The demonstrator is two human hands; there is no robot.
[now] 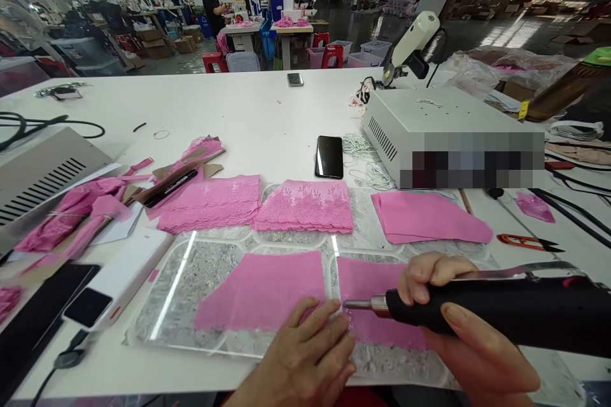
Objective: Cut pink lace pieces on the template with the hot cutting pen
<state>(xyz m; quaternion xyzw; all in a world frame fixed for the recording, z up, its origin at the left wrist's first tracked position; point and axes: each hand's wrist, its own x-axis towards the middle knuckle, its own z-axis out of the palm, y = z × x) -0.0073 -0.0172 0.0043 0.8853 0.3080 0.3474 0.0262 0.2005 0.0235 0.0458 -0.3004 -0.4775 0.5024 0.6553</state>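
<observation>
My right hand (477,331) is wrapped round a black handheld tool (506,308) with a metal tip. The tip points left and lies over the left part of a pink fabric piece (370,276). Beside the tip, my left hand (310,350) rests with its fingers spread, at the lower right edge of another pink piece (272,273). Both pieces lie flat on a clear plate over a grey marbled surface (181,286). Behind them are two stacks of pink lace, one left (219,200) and one in the middle (305,206), and folded plain pink fabric (424,216) at the right.
A grey metal box (443,114) stands at the back right, near a black phone (329,157). Orange snips (525,241) lie at the right. At the left are a white device (128,273), pink scraps and another vented box (52,172). People work at machines beyond.
</observation>
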